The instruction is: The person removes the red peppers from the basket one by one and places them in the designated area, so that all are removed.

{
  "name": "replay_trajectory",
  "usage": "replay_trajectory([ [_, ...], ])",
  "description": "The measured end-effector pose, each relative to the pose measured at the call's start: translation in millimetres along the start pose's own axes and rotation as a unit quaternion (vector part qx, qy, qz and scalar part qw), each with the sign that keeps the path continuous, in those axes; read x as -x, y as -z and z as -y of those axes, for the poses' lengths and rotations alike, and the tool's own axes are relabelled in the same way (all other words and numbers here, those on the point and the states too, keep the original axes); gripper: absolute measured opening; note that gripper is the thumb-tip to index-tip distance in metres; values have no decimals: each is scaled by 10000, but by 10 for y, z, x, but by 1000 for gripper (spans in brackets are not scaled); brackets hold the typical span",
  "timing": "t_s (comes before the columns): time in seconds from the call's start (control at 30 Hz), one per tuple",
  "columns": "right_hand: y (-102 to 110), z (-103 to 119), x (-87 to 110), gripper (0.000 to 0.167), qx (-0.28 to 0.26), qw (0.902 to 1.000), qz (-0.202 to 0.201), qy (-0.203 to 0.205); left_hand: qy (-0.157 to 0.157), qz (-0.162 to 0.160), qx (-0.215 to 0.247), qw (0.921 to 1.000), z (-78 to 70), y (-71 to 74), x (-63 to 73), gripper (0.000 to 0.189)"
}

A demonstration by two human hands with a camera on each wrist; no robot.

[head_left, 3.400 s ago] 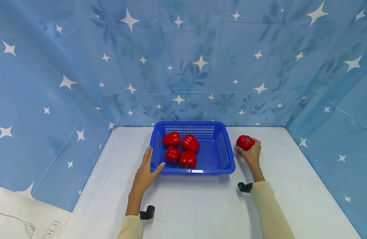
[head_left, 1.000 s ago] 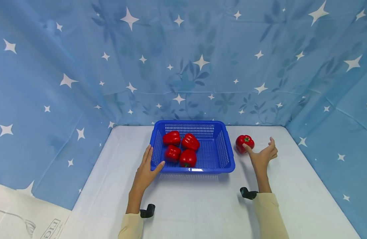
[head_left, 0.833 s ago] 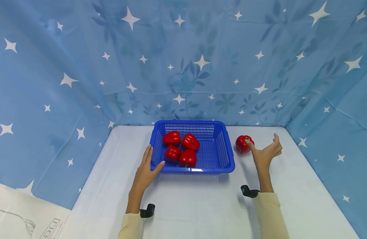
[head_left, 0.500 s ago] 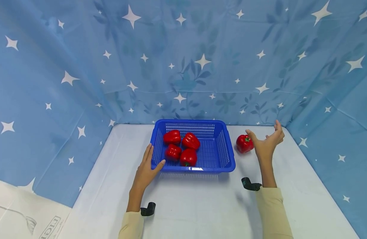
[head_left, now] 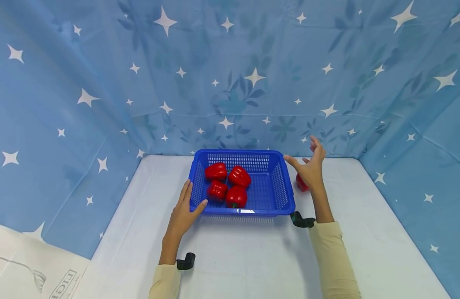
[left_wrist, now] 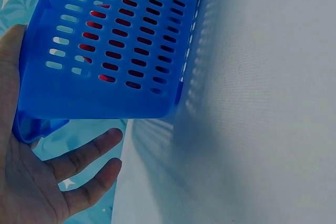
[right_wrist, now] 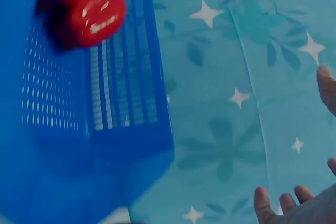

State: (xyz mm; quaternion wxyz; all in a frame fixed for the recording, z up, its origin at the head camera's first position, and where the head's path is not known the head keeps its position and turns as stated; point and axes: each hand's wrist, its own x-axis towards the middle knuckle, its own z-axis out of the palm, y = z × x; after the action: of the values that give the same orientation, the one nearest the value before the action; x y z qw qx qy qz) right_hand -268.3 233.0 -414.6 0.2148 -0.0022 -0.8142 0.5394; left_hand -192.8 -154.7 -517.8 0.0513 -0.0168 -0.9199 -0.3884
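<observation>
A blue slotted plastic basket point(head_left: 266, 195) stands on the table with several red bell peppers point(head_left: 236, 197) in its left half. My left hand point(head_left: 183, 214) rests against the basket's front-left corner, its fingers straight along the left rim and its thumb over the front rim. In the left wrist view two fingers point(left_wrist: 86, 153) of the left hand stick out below the basket. My right hand point(head_left: 310, 168) is spread with nothing in it near the basket's right side; its thumb tip appears close to the back-right corner. Behind that hand, one more red bell pepper point(head_left: 302, 183) lies on the table, partly hidden.
A white cloth covers the table point(head_left: 244, 261). Blue curtains point(head_left: 233, 83) with white stars hang behind and at both sides. Pale printed fabric point(head_left: 31, 265) lies at the lower left. Each wrist carries a small black camera, one of them the right wrist camera point(head_left: 302, 220).
My right hand has let go of the bell pepper right of the basket, risen and swung right, then come back left toward the basket's right rim. The left hand has stayed put.
</observation>
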Motion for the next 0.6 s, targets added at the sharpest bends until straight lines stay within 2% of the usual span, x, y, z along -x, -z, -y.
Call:
replay_trajectory([
  [0.13, -151, 29, -75, 84, -7, 9975, 711, 32, -35, -1, -1, 10000, 1, 2, -3, 93],
  [0.27, -310, 10, -147, 78, 219, 9896, 1416, -96, -22, 39, 4, 10000, 5, 2, -1, 93],
  [0.4, -452, -8, -206, 77, 304, 9758, 2142, -316, -11, 45, 16, 10000, 5, 1, 0, 93],
  [0.6, -641, -54, -267, 79, 238, 9496, 3024, -790, -40, 51, 19, 10000, -8, 19, -7, 93],
])
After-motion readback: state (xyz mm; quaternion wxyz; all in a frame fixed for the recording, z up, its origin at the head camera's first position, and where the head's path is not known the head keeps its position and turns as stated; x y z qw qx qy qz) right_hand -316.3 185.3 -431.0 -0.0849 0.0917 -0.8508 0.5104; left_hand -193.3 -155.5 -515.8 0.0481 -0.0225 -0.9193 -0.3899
